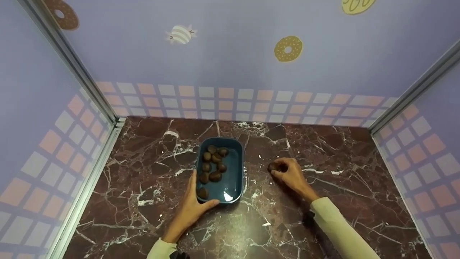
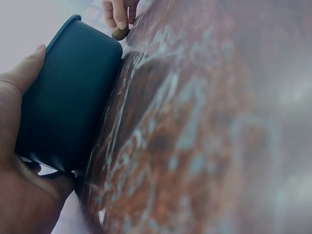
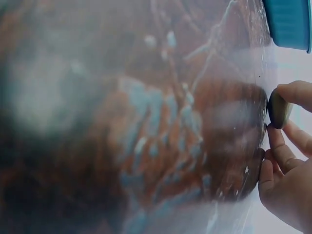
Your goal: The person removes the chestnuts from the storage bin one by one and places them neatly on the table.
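Note:
A deep teal rectangular dish [image 1: 235, 172] stands on the marble tabletop, with several brown chestnuts [image 1: 215, 176] lying mostly along its left side. My left hand [image 1: 190, 208] grips the dish at its near left corner, fingers along the left wall and thumb at the near rim. In the left wrist view the dish's outer wall [image 2: 73, 92] shows between thumb and fingers. Right of the dish, my right hand [image 1: 291, 176] pinches one chestnut [image 1: 272, 167] low at the tabletop. The right wrist view shows that chestnut [image 3: 279, 109] between thumb and fingertips.
Dark red marble tabletop [image 1: 143, 172] with white veins lies under everything. A patterned back panel [image 1: 230, 64] and two side panels with metal edge strips enclose it. Part of the dish [image 3: 291, 22] shows at the top right of the right wrist view.

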`<move>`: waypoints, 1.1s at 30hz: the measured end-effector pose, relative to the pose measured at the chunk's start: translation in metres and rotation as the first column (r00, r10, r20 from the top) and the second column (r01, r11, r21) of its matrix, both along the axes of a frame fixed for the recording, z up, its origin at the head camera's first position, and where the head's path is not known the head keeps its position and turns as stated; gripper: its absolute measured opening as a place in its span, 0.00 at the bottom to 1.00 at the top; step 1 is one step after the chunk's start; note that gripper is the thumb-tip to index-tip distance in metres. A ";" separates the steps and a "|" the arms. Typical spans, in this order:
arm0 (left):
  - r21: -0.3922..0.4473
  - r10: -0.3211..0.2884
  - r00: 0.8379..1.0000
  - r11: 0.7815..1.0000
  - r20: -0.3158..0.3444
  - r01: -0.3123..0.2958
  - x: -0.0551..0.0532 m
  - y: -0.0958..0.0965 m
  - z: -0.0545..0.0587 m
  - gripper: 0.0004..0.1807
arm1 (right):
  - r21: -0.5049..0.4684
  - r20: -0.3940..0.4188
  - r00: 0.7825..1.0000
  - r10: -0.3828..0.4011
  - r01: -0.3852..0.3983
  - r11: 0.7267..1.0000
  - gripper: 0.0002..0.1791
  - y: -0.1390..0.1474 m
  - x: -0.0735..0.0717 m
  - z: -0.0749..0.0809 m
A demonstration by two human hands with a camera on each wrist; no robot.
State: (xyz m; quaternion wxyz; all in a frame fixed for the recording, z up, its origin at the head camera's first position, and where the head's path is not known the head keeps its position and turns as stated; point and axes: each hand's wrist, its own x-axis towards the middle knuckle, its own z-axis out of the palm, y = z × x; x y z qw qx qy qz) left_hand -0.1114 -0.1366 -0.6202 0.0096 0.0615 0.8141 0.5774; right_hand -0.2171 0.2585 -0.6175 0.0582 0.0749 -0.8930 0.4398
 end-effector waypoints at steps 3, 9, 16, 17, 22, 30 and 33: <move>0.000 0.003 1.000 1.000 0.000 -0.003 0.000 -0.001 0.000 0.74 | 0.006 -0.038 0.999 0.011 -0.011 1.000 0.21 0.000 -0.002 0.002; 0.006 0.004 1.000 1.000 0.000 -0.004 0.002 -0.003 0.001 0.75 | 0.039 -0.088 0.994 0.062 -0.059 0.998 0.23 -0.004 -0.002 0.010; 0.009 0.000 1.000 1.000 -0.013 0.000 0.000 -0.003 0.002 0.76 | 0.076 -0.100 0.988 0.117 -0.110 0.991 0.24 -0.015 0.002 0.027; 0.008 0.001 1.000 1.000 -0.014 -0.001 0.000 -0.003 0.002 0.76 | 0.084 -0.102 0.986 0.132 -0.124 0.989 0.24 -0.018 0.002 0.029; -0.003 0.006 1.000 1.000 -0.025 -0.006 -0.001 -0.002 0.002 0.76 | 0.132 -0.114 0.964 0.240 -0.224 0.965 0.24 -0.034 0.001 0.040; -0.036 0.010 1.000 0.999 -0.016 -0.010 0.000 0.000 0.000 0.76 | 0.170 -0.146 0.922 0.359 -0.334 0.927 0.24 -0.065 0.001 0.057; -0.014 0.001 1.000 1.000 -0.010 -0.001 0.001 0.001 -0.002 0.75 | 0.172 -0.138 0.907 0.398 -0.374 0.911 0.24 -0.076 0.002 0.062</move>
